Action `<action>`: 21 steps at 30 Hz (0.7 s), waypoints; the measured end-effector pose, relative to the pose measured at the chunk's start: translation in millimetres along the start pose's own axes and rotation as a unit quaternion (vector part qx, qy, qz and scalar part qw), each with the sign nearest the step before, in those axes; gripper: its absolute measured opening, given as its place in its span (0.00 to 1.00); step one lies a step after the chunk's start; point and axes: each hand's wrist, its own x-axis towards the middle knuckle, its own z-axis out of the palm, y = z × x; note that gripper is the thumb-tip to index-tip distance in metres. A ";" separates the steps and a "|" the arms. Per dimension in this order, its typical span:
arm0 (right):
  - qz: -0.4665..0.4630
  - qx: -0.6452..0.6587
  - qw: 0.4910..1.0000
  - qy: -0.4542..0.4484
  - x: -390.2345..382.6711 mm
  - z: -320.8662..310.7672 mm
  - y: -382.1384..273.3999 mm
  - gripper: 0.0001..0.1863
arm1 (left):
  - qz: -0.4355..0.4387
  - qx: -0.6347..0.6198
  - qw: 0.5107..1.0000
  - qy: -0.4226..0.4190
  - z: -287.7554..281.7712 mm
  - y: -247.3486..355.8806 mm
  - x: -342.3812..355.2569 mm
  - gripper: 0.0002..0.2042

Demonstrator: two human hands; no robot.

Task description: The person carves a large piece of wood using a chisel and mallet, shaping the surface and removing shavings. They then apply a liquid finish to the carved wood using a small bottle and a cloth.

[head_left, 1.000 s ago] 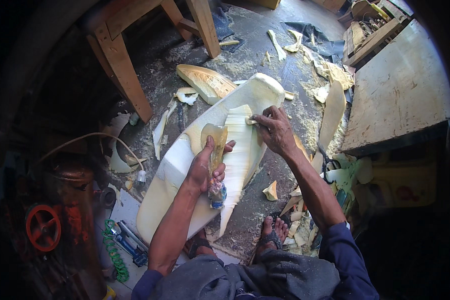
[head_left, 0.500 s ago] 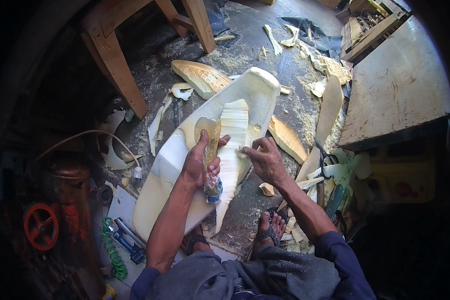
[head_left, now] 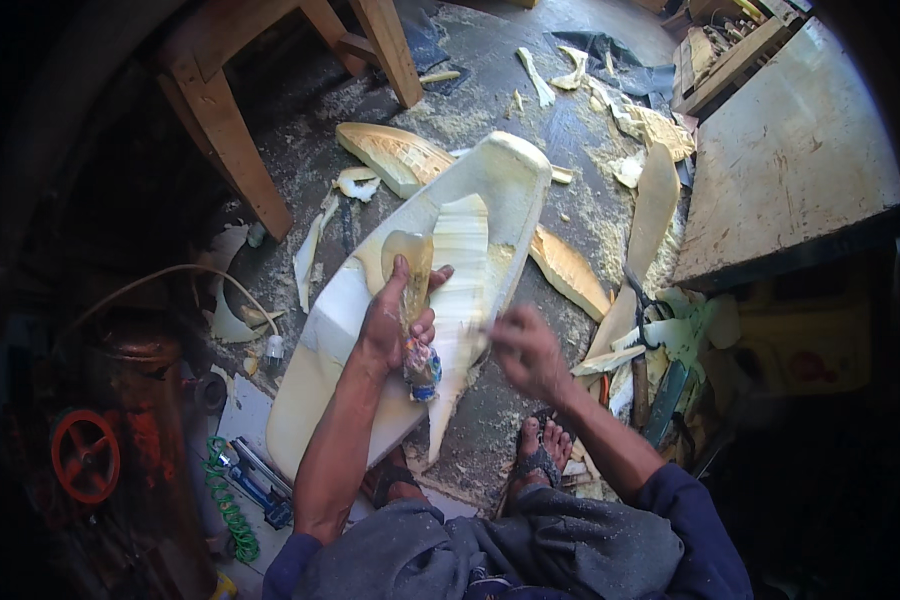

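Observation:
My left hand (head_left: 390, 320) is closed round a translucent amber, flat-topped object (head_left: 410, 255) with a multicoloured wrapped lower end (head_left: 422, 372). It is over a pale, ribbed, tapering strip (head_left: 460, 240) lying on a long cream foam board (head_left: 510, 170), which rests aslant between my feet and the wooden stand. My right hand (head_left: 525, 350) is at the right edge of the strip, near its middle. Its fingers are smeared by motion, and I cannot tell what, if anything, is in them.
A wooden stand (head_left: 220, 120) is upper left; a worn pale panel (head_left: 785, 140) is right. Foam offcuts (head_left: 570, 270) and shavings litter the floor. A rusty cylinder with a red handwheel (head_left: 85, 455), a hanging cable, a green coiled hose (head_left: 230, 500) and a blue tool lie lower left.
My right hand has moved down along the strip's right side, toward me, and now blurs. My left hand keeps hold of the amber object. The whole scene has shifted slightly up and left.

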 end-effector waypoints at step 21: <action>-0.020 -0.211 0.975 0.064 73.2 -20.7 29.9 0.14 | 0.009 0.027 1.000 0.002 -3.1 -2.8 2.8 0.34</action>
